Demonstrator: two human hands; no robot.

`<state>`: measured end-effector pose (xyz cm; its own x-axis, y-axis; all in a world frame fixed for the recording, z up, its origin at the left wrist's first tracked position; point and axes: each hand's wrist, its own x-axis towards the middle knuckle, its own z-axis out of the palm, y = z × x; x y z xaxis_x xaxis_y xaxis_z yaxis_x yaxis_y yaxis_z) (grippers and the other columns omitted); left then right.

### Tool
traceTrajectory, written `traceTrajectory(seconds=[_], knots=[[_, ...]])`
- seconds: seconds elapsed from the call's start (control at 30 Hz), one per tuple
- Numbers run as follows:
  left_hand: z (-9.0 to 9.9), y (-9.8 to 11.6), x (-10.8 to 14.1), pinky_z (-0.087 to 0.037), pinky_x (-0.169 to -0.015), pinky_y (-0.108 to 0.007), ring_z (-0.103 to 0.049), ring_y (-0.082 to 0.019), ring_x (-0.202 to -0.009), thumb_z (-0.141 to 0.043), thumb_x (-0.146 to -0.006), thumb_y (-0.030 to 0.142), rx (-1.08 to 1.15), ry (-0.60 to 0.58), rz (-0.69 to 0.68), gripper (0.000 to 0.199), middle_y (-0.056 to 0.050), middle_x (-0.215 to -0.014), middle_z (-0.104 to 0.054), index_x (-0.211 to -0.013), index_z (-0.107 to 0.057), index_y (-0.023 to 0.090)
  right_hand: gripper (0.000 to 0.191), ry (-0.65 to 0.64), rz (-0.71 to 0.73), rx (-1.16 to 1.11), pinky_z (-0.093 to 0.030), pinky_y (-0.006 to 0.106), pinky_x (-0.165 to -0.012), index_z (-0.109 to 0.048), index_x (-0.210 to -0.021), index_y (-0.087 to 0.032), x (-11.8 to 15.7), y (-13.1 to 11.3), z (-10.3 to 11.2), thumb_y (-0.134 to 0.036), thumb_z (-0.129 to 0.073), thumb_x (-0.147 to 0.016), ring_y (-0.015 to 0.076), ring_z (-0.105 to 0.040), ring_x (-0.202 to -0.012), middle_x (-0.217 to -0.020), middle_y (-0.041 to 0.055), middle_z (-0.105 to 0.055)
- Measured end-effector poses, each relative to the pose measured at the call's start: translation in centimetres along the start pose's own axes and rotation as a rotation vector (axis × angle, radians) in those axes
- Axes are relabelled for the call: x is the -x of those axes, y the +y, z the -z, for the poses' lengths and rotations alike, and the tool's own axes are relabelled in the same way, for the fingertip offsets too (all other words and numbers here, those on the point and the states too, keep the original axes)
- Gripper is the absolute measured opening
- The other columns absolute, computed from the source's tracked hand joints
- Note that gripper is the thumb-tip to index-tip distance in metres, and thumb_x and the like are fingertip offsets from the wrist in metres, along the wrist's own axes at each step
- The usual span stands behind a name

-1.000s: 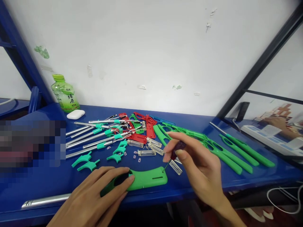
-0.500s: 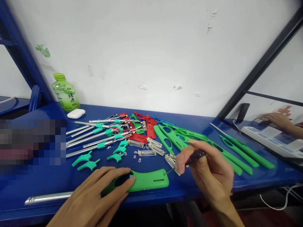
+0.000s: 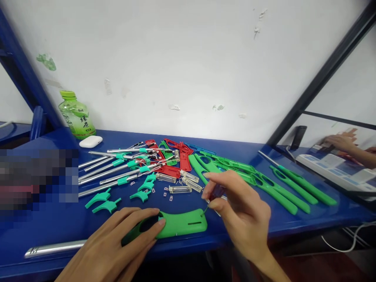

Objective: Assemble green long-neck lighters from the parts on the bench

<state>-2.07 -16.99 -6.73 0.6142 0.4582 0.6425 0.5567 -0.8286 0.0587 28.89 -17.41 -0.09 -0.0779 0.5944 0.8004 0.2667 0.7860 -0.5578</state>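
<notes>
My left hand (image 3: 117, 239) presses a green stick lighter (image 3: 183, 225) down at the table's front edge, fingers across its trigger opening. The lighter's silver tube (image 3: 55, 248) points left from under that hand. Pinched in my right hand (image 3: 246, 221) is a small screwdriver (image 3: 216, 190) with a dark handle. Its thin shaft slants down to the hole at the right end of the lighter's handle; how deep the tip sits, I cannot tell. Behind lie clear fuel tanks (image 3: 180, 190) and teal triggers (image 3: 106, 205).
Silver lighter tubes (image 3: 110, 174) with wires lie at left. Red casing halves (image 3: 185, 156) and green casing halves (image 3: 279, 196) spread across the back and right. A green tea bottle (image 3: 78, 115) and white earbud case (image 3: 91, 141) stand near the wall. Another person's hand (image 3: 342, 141) shows far right.
My right hand has turned around the screwdriver handle, its fingers shifting left and wrist rotating. The lighter and left hand keep their place; the whole view has shifted slightly.
</notes>
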Motion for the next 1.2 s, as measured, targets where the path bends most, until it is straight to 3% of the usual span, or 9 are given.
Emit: traceTrajectory(seconds=[0.13,0.33,0.47,0.6,0.7,0.8,0.9,1.03,1.2], knots=[[-0.1,-0.2,-0.3,-0.054,-0.123,-0.018,-0.070,-0.012,-0.142,-0.058,-0.116,0.015,0.002,-0.017,-0.017,0.054,0.005,-0.158,-0.077,-0.165,-0.067,0.036,0.050,-0.069,-0.008,0.029,-0.068,0.034,-0.090,-0.076,-0.160,-0.043,0.0,-0.5,0.3,-0.014,-0.061,-0.121,0.0170,-0.081,-0.107,-0.128,-0.0005,-0.086],[-0.2,-0.2,-0.1,-0.056,-0.122,-0.019,-0.070,-0.013,-0.143,-0.057,-0.116,0.015,0.017,0.017,-0.011,0.052,0.004,-0.159,-0.076,-0.164,-0.069,0.035,0.057,0.161,0.107,0.259,-0.064,0.034,-0.081,-0.083,-0.151,-0.041,0.5,-0.2,0.6,-0.008,-0.086,-0.104,0.0176,-0.074,-0.090,-0.104,-0.0015,-0.077],[-0.1,-0.2,0.0,-0.057,-0.120,-0.018,-0.072,-0.013,-0.141,-0.057,-0.117,0.016,0.003,-0.001,-0.005,0.053,0.005,-0.158,-0.077,-0.164,-0.068,0.038,0.049,0.005,-0.022,0.105,-0.068,0.036,-0.082,-0.081,-0.153,-0.043,0.3,-0.3,0.8,-0.013,-0.066,-0.118,0.0212,-0.082,-0.104,-0.127,0.0026,-0.084],[-0.2,0.1,-0.1,-0.059,-0.120,-0.018,-0.076,-0.013,-0.138,-0.058,-0.118,0.019,0.010,0.017,0.011,0.055,0.005,-0.155,-0.079,-0.167,-0.064,0.041,0.045,0.024,-0.005,0.042,-0.065,0.033,-0.076,-0.085,-0.145,-0.041,0.2,-0.2,0.6,-0.012,-0.079,-0.111,0.0183,-0.077,-0.087,-0.101,-0.0012,-0.081],[-0.3,0.6,-0.1,-0.064,-0.116,-0.021,-0.083,-0.015,-0.131,-0.061,-0.120,0.037,0.018,0.025,0.124,0.056,0.004,-0.151,-0.082,-0.176,-0.054,0.042,0.043,0.102,0.050,0.162,-0.064,0.035,-0.076,-0.087,-0.144,-0.040,0.5,-0.3,0.6,-0.017,-0.088,-0.107,0.0197,-0.074,-0.089,-0.102,0.0012,-0.076],[-0.2,1.0,0.2,-0.071,-0.105,-0.026,-0.089,-0.020,-0.119,-0.059,-0.119,0.060,0.026,0.038,0.319,0.072,-0.002,-0.148,-0.084,-0.184,-0.040,0.036,0.043,0.004,-0.015,0.135,-0.069,0.040,-0.085,-0.084,-0.151,-0.040,0.6,-0.8,0.9,-0.017,-0.072,-0.116,0.0257,-0.080,-0.109,-0.123,0.0070,-0.084],[0.1,0.9,0.6,-0.075,-0.098,-0.033,-0.091,-0.024,-0.114,-0.056,-0.118,0.066,0.042,0.062,0.416,0.077,-0.006,-0.144,-0.086,-0.185,-0.038,0.035,0.047,-0.016,-0.021,0.059,-0.068,0.037,-0.077,-0.086,-0.146,-0.040,0.6,-1.1,1.0,-0.009,-0.072,-0.113,0.0235,-0.081,-0.096,-0.110,0.0034,-0.087],[0.4,0.6,0.6,-0.071,-0.101,-0.029,-0.091,-0.021,-0.115,-0.058,-0.118,0.067,0.033,0.033,0.389,0.072,-0.002,-0.142,-0.087,-0.182,-0.043,0.039,0.051,0.167,0.062,0.190,-0.063,0.034,-0.072,-0.089,-0.141,-0.041,0.5,-1.0,1.1,-0.011,-0.092,-0.100,0.0191,-0.072,-0.083,-0.094,-0.0009,-0.077],[0.4,0.5,0.5,-0.068,-0.104,-0.023,-0.089,-0.018,-0.121,-0.062,-0.118,0.059,0.016,0.023,0.279,0.060,0.003,-0.142,-0.087,-0.175,-0.053,0.041,0.037,0.003,-0.049,0.068,-0.071,0.037,-0.079,-0.090,-0.139,-0.041,0.2,-1.5,1.5,-0.018,-0.072,-0.116,0.0232,-0.084,-0.100,-0.124,0.0045,-0.089]])
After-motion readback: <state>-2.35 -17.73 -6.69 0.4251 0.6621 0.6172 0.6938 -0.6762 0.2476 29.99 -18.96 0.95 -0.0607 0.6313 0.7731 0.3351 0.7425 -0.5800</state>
